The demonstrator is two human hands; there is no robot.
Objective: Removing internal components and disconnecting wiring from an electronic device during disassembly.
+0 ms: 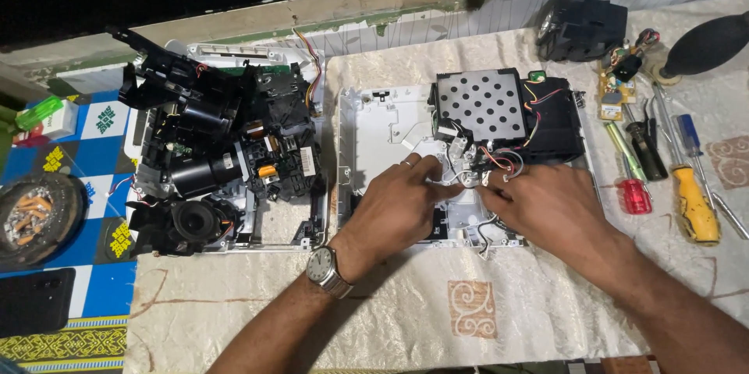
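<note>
Both grips pinch thin wires (476,167): left hand (394,206), right hand (546,206), over white plastic shell (374,128)

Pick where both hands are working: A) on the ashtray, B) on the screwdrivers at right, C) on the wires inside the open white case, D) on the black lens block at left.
C: the left hand and right hand meet over the wires in the open white case, beside the perforated metal plate; the screwdrivers lie untouched.
</note>
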